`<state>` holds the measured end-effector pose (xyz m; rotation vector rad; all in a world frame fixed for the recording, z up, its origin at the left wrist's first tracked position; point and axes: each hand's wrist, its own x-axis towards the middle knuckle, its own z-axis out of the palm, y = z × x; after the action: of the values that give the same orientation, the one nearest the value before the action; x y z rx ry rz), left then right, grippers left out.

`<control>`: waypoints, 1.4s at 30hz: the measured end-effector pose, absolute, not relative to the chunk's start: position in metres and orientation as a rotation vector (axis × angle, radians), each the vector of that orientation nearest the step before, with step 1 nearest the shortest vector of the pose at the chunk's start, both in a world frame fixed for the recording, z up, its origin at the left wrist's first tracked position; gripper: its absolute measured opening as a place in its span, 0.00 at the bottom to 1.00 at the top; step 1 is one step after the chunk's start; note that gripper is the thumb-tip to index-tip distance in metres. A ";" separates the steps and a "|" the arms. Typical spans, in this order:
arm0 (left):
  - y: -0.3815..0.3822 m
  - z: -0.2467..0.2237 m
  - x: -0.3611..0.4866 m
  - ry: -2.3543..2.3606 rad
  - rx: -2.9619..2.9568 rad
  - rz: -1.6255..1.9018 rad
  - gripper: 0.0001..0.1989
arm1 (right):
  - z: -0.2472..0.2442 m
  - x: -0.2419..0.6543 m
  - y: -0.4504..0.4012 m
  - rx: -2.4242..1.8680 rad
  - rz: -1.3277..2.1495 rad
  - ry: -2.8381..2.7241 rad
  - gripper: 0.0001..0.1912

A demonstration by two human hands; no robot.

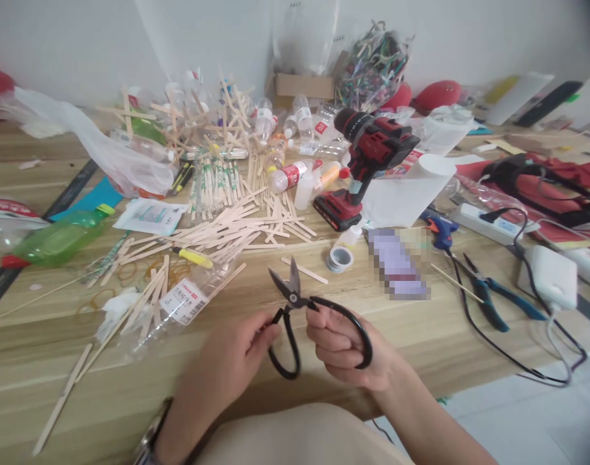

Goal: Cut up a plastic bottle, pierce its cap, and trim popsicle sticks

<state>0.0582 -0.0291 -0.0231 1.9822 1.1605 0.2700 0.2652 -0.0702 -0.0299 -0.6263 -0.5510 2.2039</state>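
A pair of black-handled scissors (294,298) is held above the table's front edge, its blades apart and pointing away from me. My right hand (346,342) has its fingers wrapped round the right handle loop. My left hand (237,352) pinches the left handle near the top of its loop. Just beyond the blades, a single wooden stick (305,270) lies on the table, with a small grey roll of tape (339,259) to its right. Many loose wooden sticks (227,226) are piled farther back.
A red cordless drill (372,145) stands behind the tape. Blue-handled pliers (493,294), a glue gun (440,227) and cables lie right. Clear plastic bottle (181,303), yellow cutter (193,257) and green bottle (62,239) lie left. A power strip (493,223) is at right.
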 end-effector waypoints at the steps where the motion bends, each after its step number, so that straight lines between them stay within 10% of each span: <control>1: -0.031 -0.022 0.061 1.169 1.934 0.266 0.17 | -0.031 0.263 -0.070 -0.663 2.118 -0.586 0.19; 42: -0.034 -0.044 0.066 0.680 0.568 0.842 0.22 | -0.026 0.266 -0.078 -1.561 0.724 -1.898 0.16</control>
<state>0.0658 -0.0344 -0.0444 0.5677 0.6800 0.8418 0.2658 -0.0783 -0.0257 -1.5608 -1.8980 0.7240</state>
